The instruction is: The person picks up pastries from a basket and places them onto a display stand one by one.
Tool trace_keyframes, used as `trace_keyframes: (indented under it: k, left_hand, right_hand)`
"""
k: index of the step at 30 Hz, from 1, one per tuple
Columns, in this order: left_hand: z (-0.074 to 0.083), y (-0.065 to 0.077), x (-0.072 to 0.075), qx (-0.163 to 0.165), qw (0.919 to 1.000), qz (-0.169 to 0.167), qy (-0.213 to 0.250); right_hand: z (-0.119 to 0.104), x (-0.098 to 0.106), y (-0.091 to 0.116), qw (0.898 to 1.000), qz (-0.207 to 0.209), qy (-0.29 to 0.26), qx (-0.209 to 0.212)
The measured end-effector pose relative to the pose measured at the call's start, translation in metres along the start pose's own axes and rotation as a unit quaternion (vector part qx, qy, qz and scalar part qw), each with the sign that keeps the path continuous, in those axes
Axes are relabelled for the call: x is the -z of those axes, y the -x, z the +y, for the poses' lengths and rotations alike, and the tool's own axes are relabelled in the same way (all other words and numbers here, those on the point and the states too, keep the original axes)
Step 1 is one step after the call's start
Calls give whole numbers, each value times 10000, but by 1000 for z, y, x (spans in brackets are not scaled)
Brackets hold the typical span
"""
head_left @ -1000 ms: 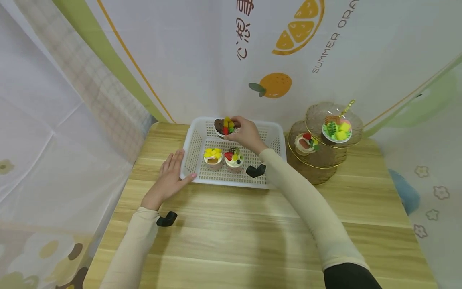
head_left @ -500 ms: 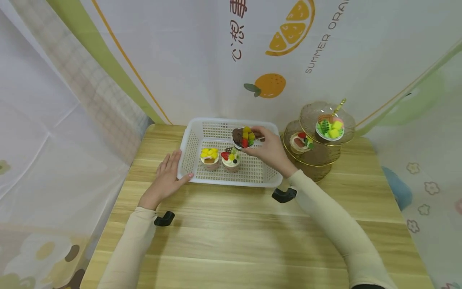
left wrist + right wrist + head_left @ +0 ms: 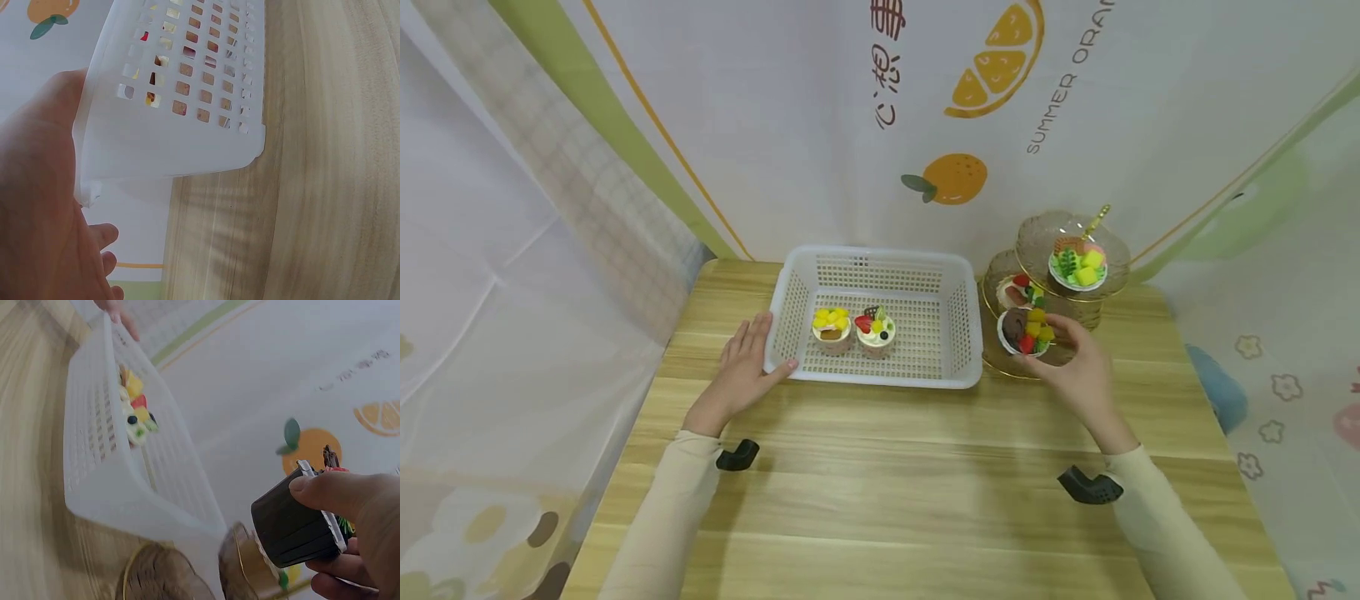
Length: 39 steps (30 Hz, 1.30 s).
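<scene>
My right hand (image 3: 1081, 375) pinches a chocolate cupcake (image 3: 1018, 330) by its sides, topped with brown cream and fruit pieces. In the right wrist view its dark cup (image 3: 290, 522) is tilted, with the thumb on the rim. It is held over the lower tiers of a clear tiered stand (image 3: 1108, 250) with gold edges. My left hand (image 3: 736, 379) rests at the front left corner of a white plastic basket (image 3: 880, 382), fingers extended along the side and thumb over the front rim. Inside sit a yellow-topped cupcake (image 3: 832, 327) and a strawberry-topped cupcake (image 3: 876, 331).
On the stand's top tier is a green-and-yellow cupcake (image 3: 1078, 267) with a gold pick beside it. A cream cupcake (image 3: 1017, 292) is on the tier below, partly covered by the held one. A printed curtain (image 3: 835, 125) hangs behind the wooden table (image 3: 880, 483).
My right hand has carried the chocolate cupcake from above the back of the basket rightward and toward me, over to the stand. The left hand has stayed at the basket corner.
</scene>
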<state>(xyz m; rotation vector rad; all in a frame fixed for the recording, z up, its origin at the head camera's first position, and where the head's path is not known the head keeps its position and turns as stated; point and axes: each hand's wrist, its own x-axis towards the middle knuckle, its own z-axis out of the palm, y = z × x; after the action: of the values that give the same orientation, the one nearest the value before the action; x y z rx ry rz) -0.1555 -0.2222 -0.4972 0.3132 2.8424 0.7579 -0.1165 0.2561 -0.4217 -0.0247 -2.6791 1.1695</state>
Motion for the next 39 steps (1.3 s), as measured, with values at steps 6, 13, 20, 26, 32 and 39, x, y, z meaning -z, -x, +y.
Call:
trace_keyframes:
  k: [6,13,20,26,32,39]
  left_hand:
    - [-2,2,1,52,10000,39,39]
    - [-3,2,0,58,10000,49,36]
    - [-2,1,0,17,10000,62,18]
    - [0,1,-1,-10,10000,69,-20]
    - [0,2,-1,-7,10000,48,-1]
    - [2,2,0,0,10000,36,38]
  right_hand:
    - [22,29,5,9975,316,16,-625]
    - [48,41,-7,9943,595,286,-839]
    - [56,44,-25,9928,459,203,-1091]
    - [62,39,-40,9929,568,95,-1037]
    - [71,29,-48,9919,799,79,-982]
    - [76,23,-50,9917,949,105,-858]
